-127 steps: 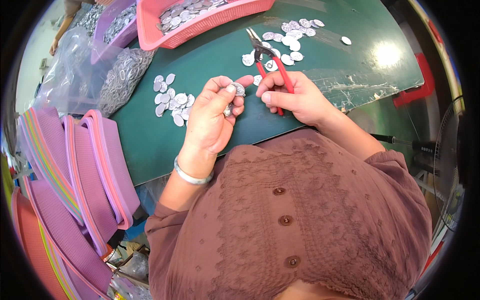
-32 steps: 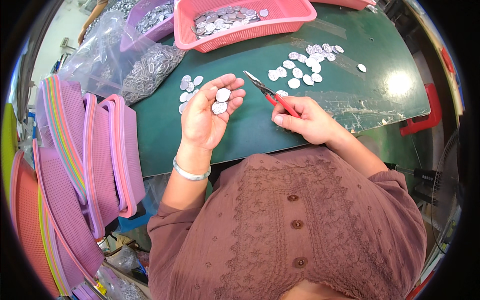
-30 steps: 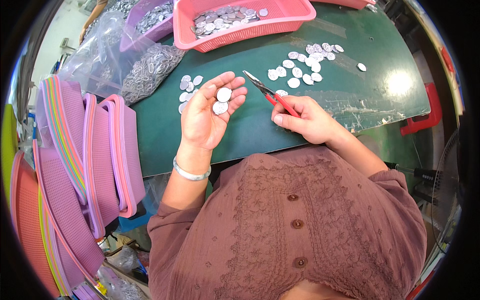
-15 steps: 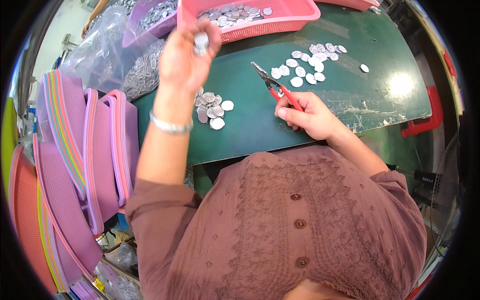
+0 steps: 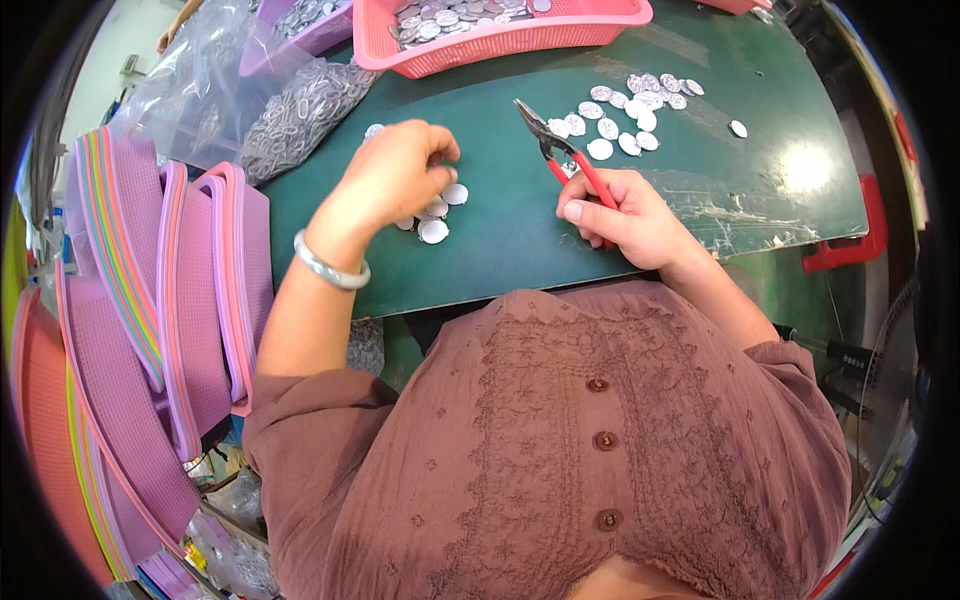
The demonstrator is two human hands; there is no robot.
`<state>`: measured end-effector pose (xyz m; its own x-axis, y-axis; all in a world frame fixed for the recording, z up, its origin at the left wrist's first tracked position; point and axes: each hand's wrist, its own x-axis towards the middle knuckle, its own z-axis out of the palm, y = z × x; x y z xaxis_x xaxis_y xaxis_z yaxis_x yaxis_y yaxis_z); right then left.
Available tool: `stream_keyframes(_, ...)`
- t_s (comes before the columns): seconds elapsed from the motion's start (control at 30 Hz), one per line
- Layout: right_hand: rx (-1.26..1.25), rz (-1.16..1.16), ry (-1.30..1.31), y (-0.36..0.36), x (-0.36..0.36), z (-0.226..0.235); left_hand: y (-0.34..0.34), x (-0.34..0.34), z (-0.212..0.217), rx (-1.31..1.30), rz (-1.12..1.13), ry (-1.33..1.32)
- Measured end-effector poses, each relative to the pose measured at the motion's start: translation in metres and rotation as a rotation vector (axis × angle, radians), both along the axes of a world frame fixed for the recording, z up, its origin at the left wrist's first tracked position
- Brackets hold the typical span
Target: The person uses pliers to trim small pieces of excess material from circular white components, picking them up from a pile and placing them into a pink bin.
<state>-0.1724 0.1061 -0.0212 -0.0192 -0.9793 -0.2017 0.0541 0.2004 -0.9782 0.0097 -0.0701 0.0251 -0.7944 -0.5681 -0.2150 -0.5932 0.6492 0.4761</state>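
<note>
Lowered since the earlier frame, left hand [image 5: 397,172] curls over discs [image 5: 433,232] at eleven o'clock, grip unclear; right hand [image 5: 628,213] clasps pliers [image 5: 590,174]; disc markings illegible.

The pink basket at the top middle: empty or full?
Not empty: silver discs lie inside the pink basket. How full it is, I cannot tell; the picture's upper edge cuts it off.
</note>
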Motion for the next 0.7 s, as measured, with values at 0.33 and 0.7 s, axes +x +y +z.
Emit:
stream_keyframes(0.33, -0.012, -0.037, 0.053, 0.001, 0.003, 0.001, 0.025, 0.009, -0.020, -0.205, -0.008, 0.094)
stream_keyframes(0.7, -0.025, -0.032, 0.051, 0.002, 0.004, 0.001, 0.051, 0.003, -0.043, 1.161, 0.570, 1.026)
